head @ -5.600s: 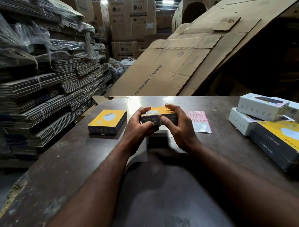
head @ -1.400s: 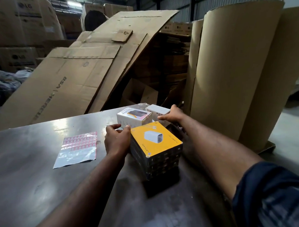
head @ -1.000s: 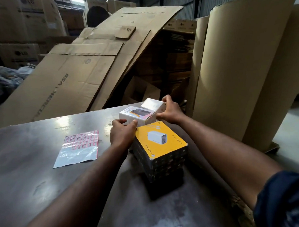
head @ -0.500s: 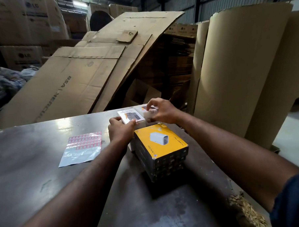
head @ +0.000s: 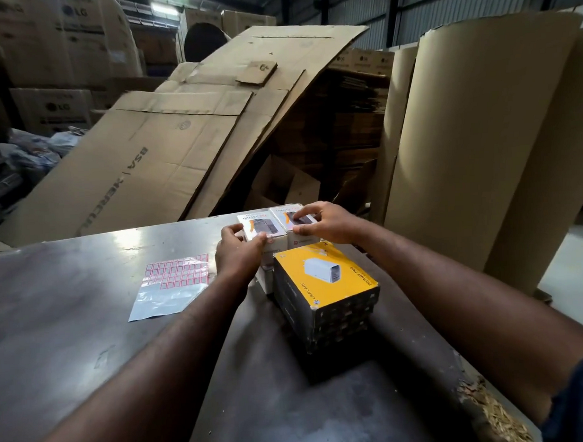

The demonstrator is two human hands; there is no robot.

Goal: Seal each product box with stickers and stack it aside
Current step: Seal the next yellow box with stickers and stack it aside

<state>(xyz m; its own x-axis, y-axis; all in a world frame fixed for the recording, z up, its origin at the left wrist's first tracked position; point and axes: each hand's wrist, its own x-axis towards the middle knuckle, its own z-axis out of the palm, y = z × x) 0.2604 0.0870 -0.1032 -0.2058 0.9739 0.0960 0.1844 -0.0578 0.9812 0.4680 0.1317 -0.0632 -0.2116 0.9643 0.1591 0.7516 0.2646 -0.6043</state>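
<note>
Two white product boxes stand side by side at the far edge of the metal table (head: 69, 297). My left hand (head: 239, 255) grips the left white box (head: 257, 225) at its near left corner. My right hand (head: 322, 223) holds the right white box (head: 288, 216), fingers over its top and thumb on its near face. In front of them stands a stack of yellow-topped dark boxes (head: 324, 283). A sheet of red-bordered stickers (head: 180, 275) lies on a clear plastic sleeve to the left.
Large flattened cardboard sheets (head: 180, 142) lean behind the table. A tall roll of corrugated board (head: 480, 145) stands to the right. Chipped wood shows at the table's near right edge (head: 495, 412). Stacked cartons fill the back left.
My view turned from the table's left to its right end. My right hand set the second white box upright beside the first; both white boxes now stand together behind the yellow stack.
</note>
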